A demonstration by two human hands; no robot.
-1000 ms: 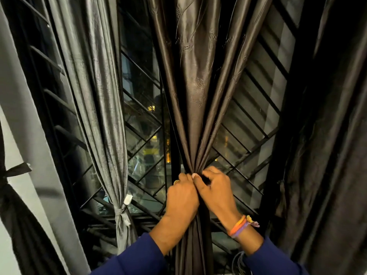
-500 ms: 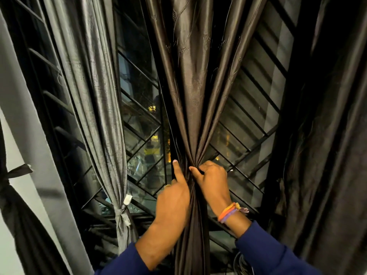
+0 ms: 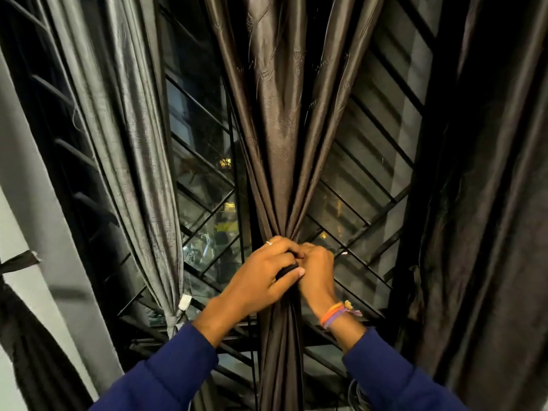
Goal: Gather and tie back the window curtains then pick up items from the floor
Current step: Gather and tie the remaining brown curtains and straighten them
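A brown satin curtain (image 3: 275, 137) hangs in the middle of the window, gathered into a tight bunch at waist height. My left hand (image 3: 264, 274) wraps around that bunch from the left, its thumb pressing a dark band (image 3: 286, 269) against the fabric. My right hand (image 3: 315, 271), with coloured bracelets at the wrist, grips the same bunch from the right, fingers curled into the folds. Below the hands the curtain falls straight down. No floor items are in view.
A grey curtain (image 3: 133, 161) on the left is tied at its bottom with a knot and white tag (image 3: 184, 301). A dark curtain (image 3: 489, 203) hangs loose on the right. Behind them is the window grille (image 3: 364, 185). A white wall (image 3: 32, 209) stands at left.
My left hand has closed around the gathered curtain, its raised thumb now down on a dark band. Both hands sit closer together at the bunch.
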